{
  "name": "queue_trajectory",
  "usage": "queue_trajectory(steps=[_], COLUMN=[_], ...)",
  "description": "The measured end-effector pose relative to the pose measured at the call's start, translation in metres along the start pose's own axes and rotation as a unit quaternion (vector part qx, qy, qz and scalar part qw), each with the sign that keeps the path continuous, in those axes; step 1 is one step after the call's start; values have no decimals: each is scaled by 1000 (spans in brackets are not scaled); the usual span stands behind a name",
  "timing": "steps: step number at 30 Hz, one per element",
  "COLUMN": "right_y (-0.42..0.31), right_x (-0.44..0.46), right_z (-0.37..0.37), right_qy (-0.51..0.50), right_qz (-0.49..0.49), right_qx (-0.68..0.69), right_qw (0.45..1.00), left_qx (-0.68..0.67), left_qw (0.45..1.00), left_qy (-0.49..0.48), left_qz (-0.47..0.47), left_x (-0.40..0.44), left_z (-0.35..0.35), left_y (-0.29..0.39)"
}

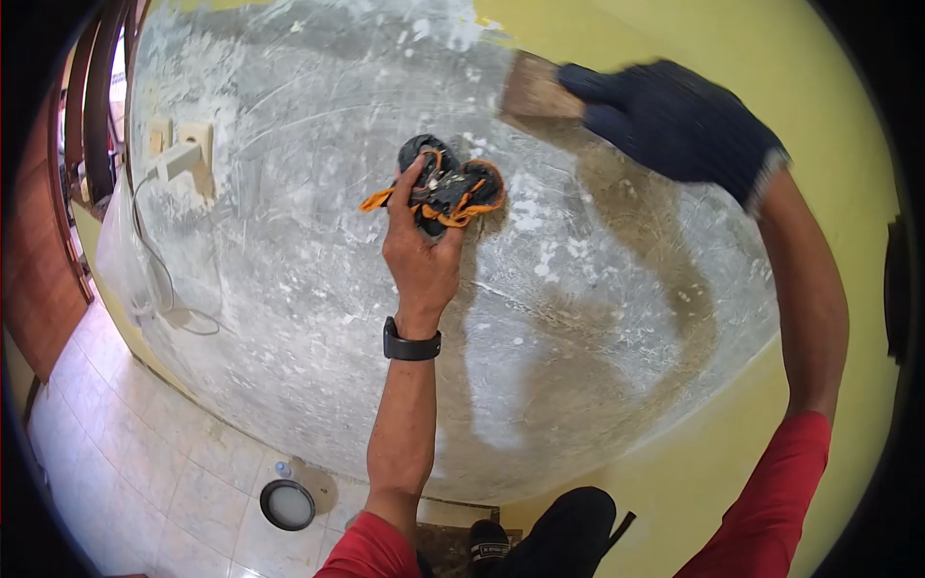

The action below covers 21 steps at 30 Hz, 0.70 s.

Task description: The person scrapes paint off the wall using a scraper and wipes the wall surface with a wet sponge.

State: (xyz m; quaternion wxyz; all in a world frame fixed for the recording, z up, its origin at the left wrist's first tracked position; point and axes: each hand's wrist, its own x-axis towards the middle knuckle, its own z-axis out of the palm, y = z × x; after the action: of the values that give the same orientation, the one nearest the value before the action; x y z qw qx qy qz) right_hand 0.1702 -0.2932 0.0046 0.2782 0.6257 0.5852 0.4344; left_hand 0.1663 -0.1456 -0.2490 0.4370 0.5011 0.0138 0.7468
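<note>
My bare left hand [421, 262], with a black watch on the wrist, is closed on a crumpled black cloth [451, 191] with orange edging. The cloth is against a grey, scraped wall patch [337, 250] with white specks. Up and to the right, my right hand [684, 123] wears a dark blue knitted glove and grips a flat brownish block [540, 89]. The block lies against the wall where grey meets yellow paint; motion blurs this hand slightly. Its thumb shows along the block, while the other fingers are mostly hidden.
A wall socket [198, 135] with a white plug [177, 162] and hanging cord [145, 241] is at left. Below, a round dark-rimmed container [287, 505] of cloudy liquid stands on the tiled floor [183, 462], beside a small bottle [282, 469].
</note>
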Motion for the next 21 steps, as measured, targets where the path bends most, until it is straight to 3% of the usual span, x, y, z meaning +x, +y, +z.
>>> queue_trajectory(steps=[5,7,9,10,13,14,17,18,21], right_y=[-4,-3,-8,5,-3,3,11,3,9], right_x=[15,15,8,2,17,26,25,19,18], right_z=[10,9,-10,5,-5,3,1,-20,-9], right_qy=[93,91,-15,41,10,40,64,-27,-8], right_qz=[-10,-7,51,24,36,-5,-7,18,33], right_qx=[-21,-36,-2,-20,-34,-32,-7,2,-21], right_qw=[995,995,999,999,999,999,998,999,999], left_qx=[-13,-21,-4,12,-1,-37,-29,2,16], left_qw=[1000,999,1000,1000,1000,999,1000,1000,1000], left_qy=[-10,7,1,-7,-2,-1,-1,4,-2], left_qz=[8,30,20,13,19,-12,-4,9,-3], left_x=[2,0,-1,1,2,0,-1,0,3], left_z=[3,3,-2,-4,-2,1,0,-2,-3], left_y=[-2,-4,-5,-6,-5,-5,-7,-5,-1])
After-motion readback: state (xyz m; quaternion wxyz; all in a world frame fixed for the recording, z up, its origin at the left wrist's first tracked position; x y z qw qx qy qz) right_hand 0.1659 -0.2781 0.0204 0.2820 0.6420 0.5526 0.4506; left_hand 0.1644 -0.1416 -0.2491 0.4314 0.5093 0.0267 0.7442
